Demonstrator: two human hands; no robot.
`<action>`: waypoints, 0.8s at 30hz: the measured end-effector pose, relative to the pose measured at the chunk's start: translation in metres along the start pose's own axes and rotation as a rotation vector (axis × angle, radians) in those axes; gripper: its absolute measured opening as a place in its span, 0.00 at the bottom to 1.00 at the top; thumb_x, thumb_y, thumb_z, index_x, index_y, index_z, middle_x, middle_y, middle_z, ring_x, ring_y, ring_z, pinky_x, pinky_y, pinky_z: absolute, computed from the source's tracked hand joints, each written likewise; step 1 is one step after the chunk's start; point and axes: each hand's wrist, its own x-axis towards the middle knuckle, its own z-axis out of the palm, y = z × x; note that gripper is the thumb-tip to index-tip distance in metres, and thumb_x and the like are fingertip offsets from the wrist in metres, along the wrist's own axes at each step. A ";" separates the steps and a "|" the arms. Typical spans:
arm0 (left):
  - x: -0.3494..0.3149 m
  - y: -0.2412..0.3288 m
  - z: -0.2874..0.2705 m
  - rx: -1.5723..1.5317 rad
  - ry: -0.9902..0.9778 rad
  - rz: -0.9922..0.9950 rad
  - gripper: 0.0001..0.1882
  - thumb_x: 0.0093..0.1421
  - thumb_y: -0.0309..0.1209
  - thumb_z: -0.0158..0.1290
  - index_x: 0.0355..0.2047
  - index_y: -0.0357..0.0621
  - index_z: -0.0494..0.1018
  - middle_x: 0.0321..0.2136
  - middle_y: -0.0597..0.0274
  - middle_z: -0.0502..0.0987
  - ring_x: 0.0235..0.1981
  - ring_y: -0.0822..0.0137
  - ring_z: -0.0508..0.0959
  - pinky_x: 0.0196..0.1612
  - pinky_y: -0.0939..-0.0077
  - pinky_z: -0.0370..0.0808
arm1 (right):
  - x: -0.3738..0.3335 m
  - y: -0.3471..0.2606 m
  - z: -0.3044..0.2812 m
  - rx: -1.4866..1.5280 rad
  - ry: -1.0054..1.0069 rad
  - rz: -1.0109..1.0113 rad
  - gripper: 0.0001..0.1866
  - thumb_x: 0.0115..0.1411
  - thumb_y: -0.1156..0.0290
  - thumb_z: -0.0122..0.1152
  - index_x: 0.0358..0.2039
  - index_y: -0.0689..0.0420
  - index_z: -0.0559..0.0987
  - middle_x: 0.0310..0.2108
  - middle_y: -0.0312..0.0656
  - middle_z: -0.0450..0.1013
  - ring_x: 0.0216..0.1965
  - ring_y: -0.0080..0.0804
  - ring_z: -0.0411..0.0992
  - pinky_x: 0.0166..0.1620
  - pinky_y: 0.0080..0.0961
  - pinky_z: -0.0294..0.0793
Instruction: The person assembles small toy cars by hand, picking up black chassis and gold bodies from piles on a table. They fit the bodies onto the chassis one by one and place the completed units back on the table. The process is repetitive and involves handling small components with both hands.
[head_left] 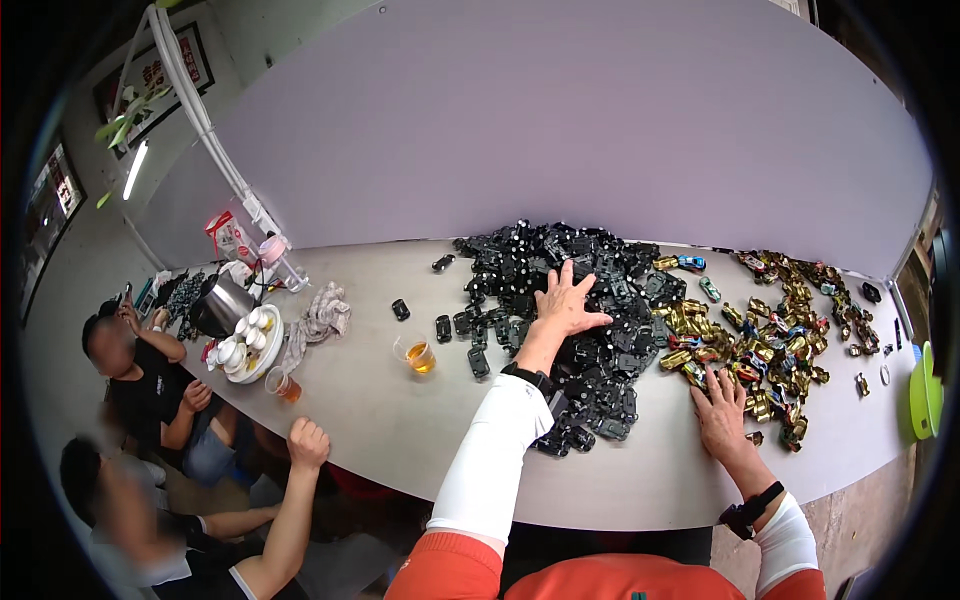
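A large heap of black toy car chassis [605, 385] lies on the table in front of me. My left hand [567, 303] rests on top of this heap with its fingers spread. To the right spreads a second heap of small toy car bodies [765, 350], mostly gold with some coloured ones. At this heap's near left edge is my right hand [720, 412], fingers stretched out and touching or just over the cars. I see nothing held in either hand. The chassis under my left palm are hidden.
Left of the chassis heap stands a cup of amber drink [418, 357], with a second cup [283, 386] nearer the table edge. Farther left are a white tray of cups [262, 358], a cloth [318, 322] and a metal kettle [221, 306]. A green basin [926, 392] is at far right. Two people sit left.
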 end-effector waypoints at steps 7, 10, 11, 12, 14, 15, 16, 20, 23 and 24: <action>-0.034 0.000 0.015 -0.026 -0.018 0.167 0.36 0.45 0.57 0.56 0.54 0.64 0.63 0.62 0.55 0.46 0.62 0.53 0.48 0.56 0.50 0.57 | -0.003 0.002 0.014 -0.025 0.086 0.033 0.22 0.48 0.77 0.48 0.47 0.50 0.72 0.59 0.48 0.55 0.60 0.46 0.50 0.60 0.49 0.42; -0.052 0.008 0.017 0.000 -0.043 0.220 0.34 0.46 0.57 0.54 0.53 0.60 0.65 0.59 0.55 0.53 0.60 0.57 0.52 0.56 0.54 0.57 | -0.007 0.002 0.013 -0.022 0.113 0.032 0.22 0.49 0.77 0.47 0.47 0.51 0.72 0.58 0.48 0.55 0.60 0.45 0.51 0.59 0.49 0.43; -0.056 0.007 0.015 0.028 -0.025 0.239 0.34 0.46 0.57 0.54 0.52 0.59 0.65 0.59 0.54 0.53 0.60 0.56 0.53 0.57 0.54 0.57 | -0.005 0.000 0.011 -0.018 0.113 0.035 0.21 0.50 0.75 0.46 0.47 0.51 0.72 0.58 0.48 0.55 0.60 0.44 0.52 0.59 0.49 0.43; -0.061 0.007 0.015 0.042 -0.012 0.267 0.34 0.47 0.57 0.54 0.52 0.58 0.65 0.59 0.54 0.53 0.60 0.56 0.54 0.57 0.54 0.57 | -0.005 -0.001 0.012 -0.021 0.125 0.025 0.21 0.51 0.74 0.45 0.47 0.51 0.71 0.58 0.49 0.56 0.60 0.45 0.52 0.59 0.50 0.44; -0.066 0.004 0.022 0.004 0.044 0.327 0.33 0.46 0.56 0.54 0.50 0.56 0.68 0.58 0.53 0.55 0.59 0.55 0.57 0.55 0.53 0.57 | -0.005 -0.005 0.007 -0.027 0.111 0.029 0.20 0.52 0.74 0.44 0.47 0.50 0.71 0.58 0.49 0.55 0.60 0.45 0.53 0.59 0.50 0.45; -0.067 0.005 0.025 0.005 0.004 0.329 0.33 0.46 0.57 0.54 0.50 0.56 0.68 0.58 0.54 0.55 0.59 0.56 0.55 0.57 0.53 0.55 | -0.005 -0.006 0.004 -0.040 0.085 0.030 0.21 0.53 0.74 0.43 0.48 0.50 0.70 0.58 0.49 0.54 0.60 0.45 0.52 0.59 0.51 0.45; -0.071 0.006 0.027 0.044 0.027 0.343 0.33 0.46 0.57 0.54 0.50 0.55 0.68 0.58 0.54 0.56 0.60 0.57 0.55 0.57 0.52 0.54 | -0.005 -0.007 0.001 -0.051 0.045 0.032 0.21 0.53 0.73 0.43 0.50 0.50 0.69 0.59 0.50 0.54 0.60 0.45 0.51 0.59 0.51 0.44; -0.082 0.005 0.030 0.060 0.008 0.386 0.31 0.50 0.54 0.52 0.50 0.51 0.67 0.57 0.56 0.58 0.59 0.58 0.56 0.59 0.51 0.51 | -0.005 -0.008 0.000 -0.062 -0.036 -0.005 0.22 0.55 0.72 0.42 0.51 0.46 0.69 0.59 0.54 0.52 0.61 0.46 0.50 0.59 0.53 0.42; -0.092 0.009 0.033 0.118 0.024 0.433 0.29 0.54 0.51 0.50 0.52 0.50 0.63 0.57 0.55 0.58 0.59 0.55 0.55 0.59 0.50 0.51 | -0.013 -0.009 -0.002 -0.030 -0.062 0.002 0.22 0.56 0.72 0.42 0.51 0.43 0.69 0.60 0.57 0.46 0.62 0.47 0.48 0.60 0.53 0.41; -0.095 0.008 0.034 0.145 0.018 0.436 0.30 0.54 0.51 0.48 0.54 0.51 0.62 0.58 0.54 0.57 0.60 0.55 0.54 0.60 0.51 0.50 | -0.014 -0.011 -0.004 -0.013 -0.097 0.018 0.22 0.56 0.72 0.42 0.52 0.42 0.69 0.61 0.56 0.45 0.63 0.47 0.45 0.61 0.51 0.40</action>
